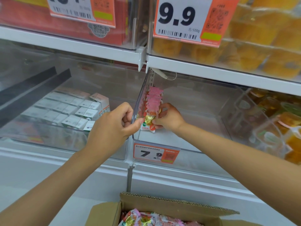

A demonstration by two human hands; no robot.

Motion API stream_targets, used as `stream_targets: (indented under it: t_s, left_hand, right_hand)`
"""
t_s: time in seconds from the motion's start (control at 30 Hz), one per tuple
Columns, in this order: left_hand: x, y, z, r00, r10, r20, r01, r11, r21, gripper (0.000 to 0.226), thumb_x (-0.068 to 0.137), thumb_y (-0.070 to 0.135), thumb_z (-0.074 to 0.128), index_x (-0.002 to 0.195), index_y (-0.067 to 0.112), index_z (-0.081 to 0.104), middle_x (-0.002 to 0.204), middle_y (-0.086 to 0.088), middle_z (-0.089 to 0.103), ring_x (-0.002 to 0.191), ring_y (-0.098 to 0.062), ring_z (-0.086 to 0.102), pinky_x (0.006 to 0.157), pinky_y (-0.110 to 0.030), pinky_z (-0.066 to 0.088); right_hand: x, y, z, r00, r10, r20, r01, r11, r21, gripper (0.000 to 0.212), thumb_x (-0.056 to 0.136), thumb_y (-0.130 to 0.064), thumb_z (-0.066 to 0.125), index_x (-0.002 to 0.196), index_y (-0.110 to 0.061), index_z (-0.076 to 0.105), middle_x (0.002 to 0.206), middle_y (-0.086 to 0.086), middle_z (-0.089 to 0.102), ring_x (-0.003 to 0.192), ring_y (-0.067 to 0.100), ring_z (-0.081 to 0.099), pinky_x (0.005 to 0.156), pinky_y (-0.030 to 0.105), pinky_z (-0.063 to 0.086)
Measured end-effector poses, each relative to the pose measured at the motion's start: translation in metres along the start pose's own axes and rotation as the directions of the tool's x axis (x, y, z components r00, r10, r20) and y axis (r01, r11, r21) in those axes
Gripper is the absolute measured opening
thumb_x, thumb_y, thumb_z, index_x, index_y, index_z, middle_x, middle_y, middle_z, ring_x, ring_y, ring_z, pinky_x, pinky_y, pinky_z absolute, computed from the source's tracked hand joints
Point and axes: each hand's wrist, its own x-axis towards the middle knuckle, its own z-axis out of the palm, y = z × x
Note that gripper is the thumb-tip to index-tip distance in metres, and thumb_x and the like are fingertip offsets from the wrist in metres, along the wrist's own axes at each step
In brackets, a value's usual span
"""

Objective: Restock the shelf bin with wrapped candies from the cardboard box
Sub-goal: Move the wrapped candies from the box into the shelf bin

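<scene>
Head view: left hand (114,126) and right hand (167,118) are pinching pink wrapped candies (154,101); let go early, they may be tipping over.

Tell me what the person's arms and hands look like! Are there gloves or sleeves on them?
No gloves and no sleeves. The left hand and the right hand are bare, with no rings or watch that I can see. Both forearms are bare too, right to the picture's edge.
</scene>
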Motion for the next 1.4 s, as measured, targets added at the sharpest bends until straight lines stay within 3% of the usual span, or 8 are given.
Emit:
stream_targets:
  t_s: [0.23, 0.37, 0.57, 0.73, 0.97, 1.07, 1.27, 1.4]
  left_hand:
    - [-0.007, 0.016, 0.0, 0.993, -0.053, -0.109, 0.066, 0.991, 0.115, 0.036, 0.086, 0.039, 0.069, 0.071, 0.023, 0.041, 0.054, 0.006, 0.048, 0.054, -0.02, 0.049, 0.056, -0.042, 0.045]
    - [-0.028, 0.042, 0.008, 0.974, 0.0, -0.227, 0.049, 0.976, 0.211, 0.037, 0.087, 0.039, 0.067, 0.071, 0.021, 0.039, 0.057, 0.004, 0.045, 0.055, -0.017, 0.043, 0.053, -0.036, 0.036]
    - [-0.091, 0.034, 0.049, 0.967, -0.13, 0.221, 0.115, 0.99, 0.079, 0.027, 0.09, 0.032, 0.066, 0.075, 0.023, 0.047, 0.063, 0.005, 0.048, 0.058, -0.016, 0.043, 0.058, -0.036, 0.038]
    - [-0.182, -0.036, 0.087, 0.704, -0.422, 0.572, 0.424, 0.895, 0.139, 0.014, 0.09, 0.024, 0.07, 0.089, 0.014, 0.06, 0.083, -0.001, 0.061, 0.074, -0.011, 0.056, 0.071, -0.025, 0.045]
    - [-0.251, -0.096, 0.104, 0.502, -0.642, 0.58, 0.618, 0.735, 0.278, 0.023, 0.094, 0.025, 0.065, 0.1, 0.003, 0.068, 0.089, 0.003, 0.063, 0.088, -0.01, 0.061, 0.069, -0.014, 0.045]
    - [-0.256, -0.102, 0.109, 0.457, -0.661, 0.595, 0.617, 0.718, 0.323, 0.022, 0.095, 0.02, 0.063, 0.106, 0.003, 0.068, 0.097, 0.0, 0.064, 0.091, -0.012, 0.059, 0.075, -0.019, 0.045]
    - [-0.262, -0.114, 0.117, 0.374, -0.701, 0.607, 0.687, 0.649, 0.326, 0.011, 0.091, 0.016, 0.067, 0.102, 0.018, 0.065, 0.115, -0.007, 0.066, 0.099, -0.018, 0.064, 0.081, -0.029, 0.052]
    - [-0.255, -0.093, 0.12, 0.267, -0.607, 0.749, 0.804, 0.568, 0.174, 0.052, 0.086, 0.027, 0.075, 0.133, 0.027, 0.053, 0.128, 0.01, 0.055, 0.12, -0.01, 0.054, 0.093, -0.026, 0.048]
  right_hand:
    - [-0.032, -0.014, -0.025, 1.0, -0.013, -0.011, 0.013, 1.0, 0.007, 0.041, 0.081, 0.001, 0.074, 0.115, -0.005, 0.053, 0.086, 0.01, 0.064, 0.063, 0.023, 0.064, 0.071, 0.037, 0.06]
    - [-0.077, -0.024, -0.043, 0.963, -0.247, -0.108, 0.222, 0.954, -0.203, 0.021, 0.085, -0.009, 0.072, 0.099, -0.017, 0.06, 0.077, -0.001, 0.059, 0.064, 0.006, 0.053, 0.056, 0.007, 0.04]
    - [-0.175, 0.017, -0.028, 0.847, -0.51, -0.151, 0.453, 0.841, -0.296, 0.009, 0.083, -0.009, 0.064, 0.087, -0.017, 0.065, 0.071, -0.009, 0.054, 0.059, 0.003, 0.045, 0.061, 0.023, 0.041]
    - [-0.233, 0.145, 0.011, 0.977, -0.157, 0.143, 0.198, 0.914, -0.353, 0.012, 0.09, -0.014, 0.061, 0.1, -0.017, 0.066, 0.085, -0.008, 0.061, 0.075, 0.009, 0.055, 0.074, 0.032, 0.051]
    - [-0.277, 0.295, 0.072, 0.781, 0.389, 0.488, -0.158, 0.88, -0.448, 0.034, 0.093, -0.018, 0.06, 0.127, -0.019, 0.059, 0.143, 0.007, 0.051, 0.116, 0.021, 0.057, 0.092, 0.03, 0.049]
    - [-0.282, 0.318, 0.095, 0.762, 0.385, 0.52, 0.006, 0.8, -0.601, 0.053, 0.094, -0.034, 0.059, 0.143, -0.025, 0.042, 0.157, 0.001, 0.029, 0.14, 0.025, 0.032, 0.113, 0.038, 0.032]
    - [-0.273, 0.312, 0.099, 0.868, 0.267, 0.418, -0.005, 0.847, -0.531, 0.02, 0.091, -0.024, 0.063, 0.109, -0.016, 0.062, 0.121, 0.005, 0.057, 0.113, 0.023, 0.053, 0.094, 0.03, 0.042]
    - [-0.257, 0.263, 0.098, 0.949, 0.265, 0.173, -0.272, 0.962, 0.016, 0.023, 0.086, -0.016, 0.072, 0.074, -0.007, 0.056, 0.072, 0.003, 0.051, 0.069, 0.016, 0.048, 0.066, 0.025, 0.038]
